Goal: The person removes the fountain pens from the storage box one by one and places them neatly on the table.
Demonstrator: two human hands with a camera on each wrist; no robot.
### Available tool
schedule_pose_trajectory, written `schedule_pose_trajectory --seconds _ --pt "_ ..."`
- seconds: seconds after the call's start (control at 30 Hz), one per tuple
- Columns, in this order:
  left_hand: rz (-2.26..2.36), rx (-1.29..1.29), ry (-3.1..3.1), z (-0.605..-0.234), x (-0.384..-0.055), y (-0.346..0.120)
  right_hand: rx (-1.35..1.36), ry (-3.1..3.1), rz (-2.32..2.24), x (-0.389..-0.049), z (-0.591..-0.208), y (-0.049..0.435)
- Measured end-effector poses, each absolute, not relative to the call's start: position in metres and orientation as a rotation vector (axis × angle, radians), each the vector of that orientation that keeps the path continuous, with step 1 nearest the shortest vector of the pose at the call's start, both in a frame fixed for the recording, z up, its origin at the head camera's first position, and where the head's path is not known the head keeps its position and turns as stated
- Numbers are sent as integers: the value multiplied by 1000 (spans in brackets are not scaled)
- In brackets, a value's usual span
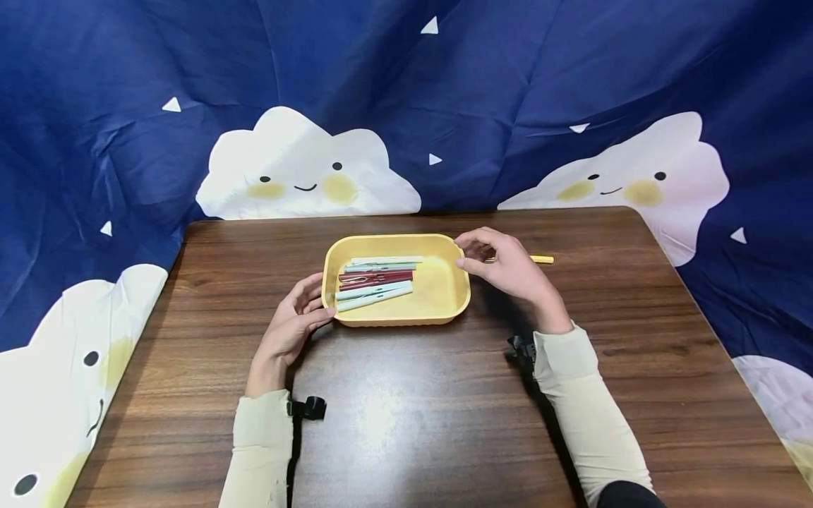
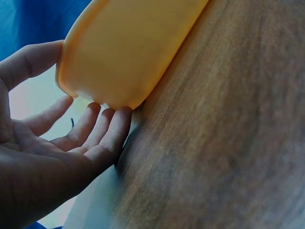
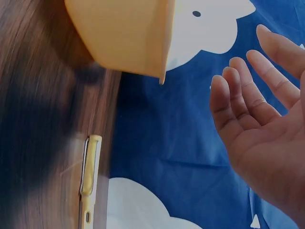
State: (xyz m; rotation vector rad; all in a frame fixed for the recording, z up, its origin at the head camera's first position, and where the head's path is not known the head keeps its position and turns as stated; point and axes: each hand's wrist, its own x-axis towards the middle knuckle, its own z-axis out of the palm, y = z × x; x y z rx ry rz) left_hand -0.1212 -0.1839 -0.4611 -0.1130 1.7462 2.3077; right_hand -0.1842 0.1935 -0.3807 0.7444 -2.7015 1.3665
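Sitting near the far edge of the glossy, wood-grained tabletop [image 1: 203,331], a smooth yellow tray [image 1: 406,322] with rounded corners holds slim white, teal, dark red and pale green pens [image 1: 381,276], laid side by side toward its left end. The left hand [image 1: 293,324] pinches that end, thumb at the rim, fingertips against the wall. The right hand [image 1: 504,264] is loosely spread beside the opposite end, fingers gently bent and holding nothing. A glossy yellow pen [image 3: 89,167] with a wire clip lies on the tabletop, right of the tray.
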Motion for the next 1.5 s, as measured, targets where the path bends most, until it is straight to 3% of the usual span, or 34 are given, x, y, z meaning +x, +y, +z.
schedule_pose_trajectory --seconds 0.83,1.5 --pt "2313 -117 1745 -462 -120 -186 978 -2719 1567 -181 -406 134" --pt "2334 -85 1721 -462 -120 -184 1168 -2959 1344 -176 -425 105"
